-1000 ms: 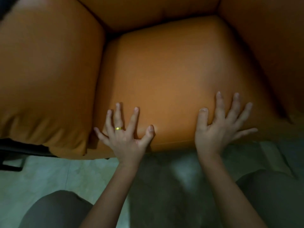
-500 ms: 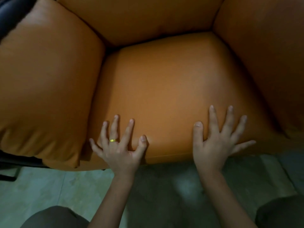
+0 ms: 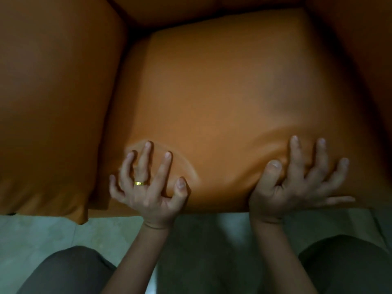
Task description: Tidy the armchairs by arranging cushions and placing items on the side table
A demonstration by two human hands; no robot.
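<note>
Since the earlier frame, both hands have been changed from flat, spread palms to curled fingers dug into the front of the seat cushion (image 3: pixel 222 107), and the front edge has been drawn lower in the view. A dimple and creases are pressed into the orange cover around the left hand (image 3: pixel 146 187), whose grip is clawed, fingertips sunk into the cushion near its front left corner. A gold ring (image 3: pixel 139 183) is worn on one finger of that hand. The right hand (image 3: pixel 297 187) is set near the front right corner, its grip spread and bent, with the thumb pushed into the cover and the little finger laid along the front edge. Whether the cushion is actually pinched or only pressed cannot be told. The cushion is seated in the armchair between the left armrest (image 3: pixel 53 102) and the right armrest (image 3: pixel 360 49), with the backrest (image 3: pixel 212 7) behind it. Pale floor tiles (image 3: pixel 42 236) and dark trouser knees (image 3: pixel 63 270) are seen below.
</note>
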